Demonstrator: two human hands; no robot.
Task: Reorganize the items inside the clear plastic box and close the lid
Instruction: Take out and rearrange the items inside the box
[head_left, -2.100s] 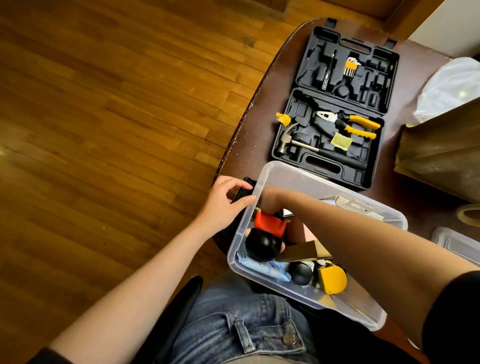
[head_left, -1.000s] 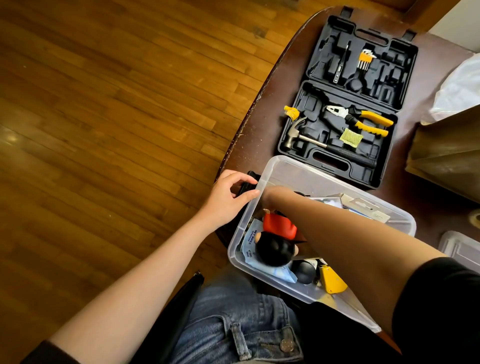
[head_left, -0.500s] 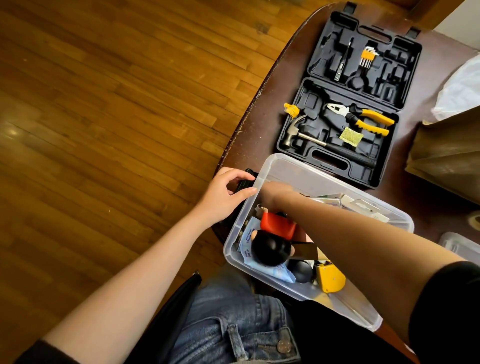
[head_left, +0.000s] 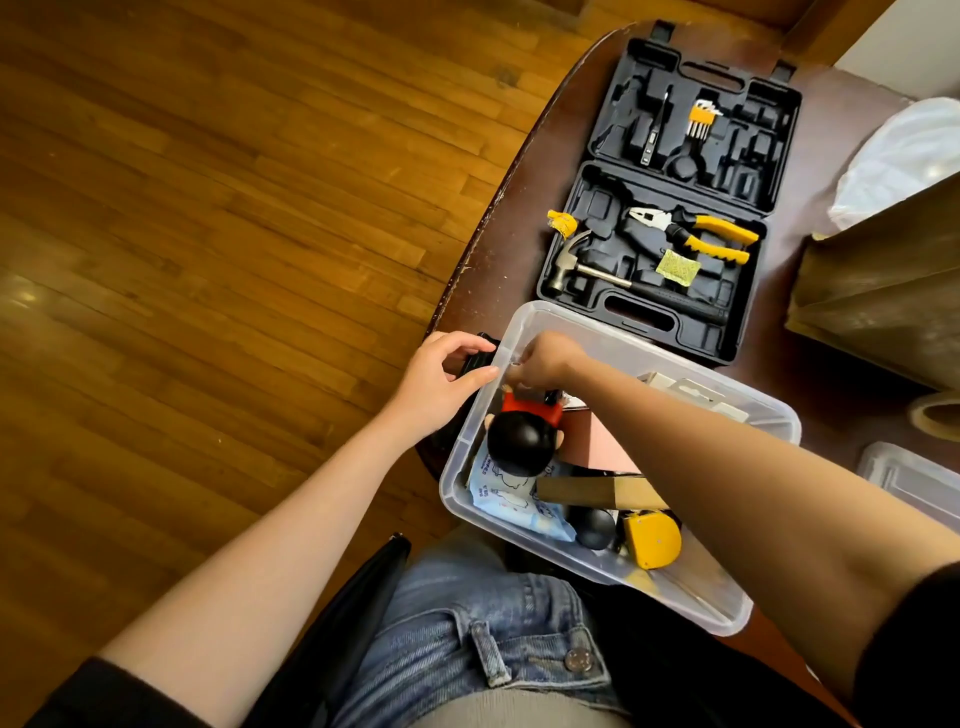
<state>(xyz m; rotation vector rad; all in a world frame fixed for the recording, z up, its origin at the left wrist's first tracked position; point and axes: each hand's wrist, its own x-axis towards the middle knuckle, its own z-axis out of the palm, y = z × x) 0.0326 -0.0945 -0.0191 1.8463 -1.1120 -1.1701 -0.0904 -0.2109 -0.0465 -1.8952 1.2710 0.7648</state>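
Our right hand (head_left: 545, 361) had lifted slightly above the red-shirted, black-haired figurine (head_left: 522, 434).
Its grasp we couldn't tell; our left hand (head_left: 441, 382) gripped the clear plastic box (head_left: 613, 343) at its left wall.

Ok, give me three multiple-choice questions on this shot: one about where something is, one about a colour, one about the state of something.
1. Where does the hammer lie?
A. in the open tool case
B. in the clear box
C. on the floor

2. What colour are the pliers' handles?
A. red
B. yellow
C. blue

3. How does the clear plastic box stand?
A. lid shut
B. upside down
C. open, no lid on

Key: 1 A, it sits in the case's moulded tray; 2 B, both grips are yellow; 3 C, the right hand reaches inside it.
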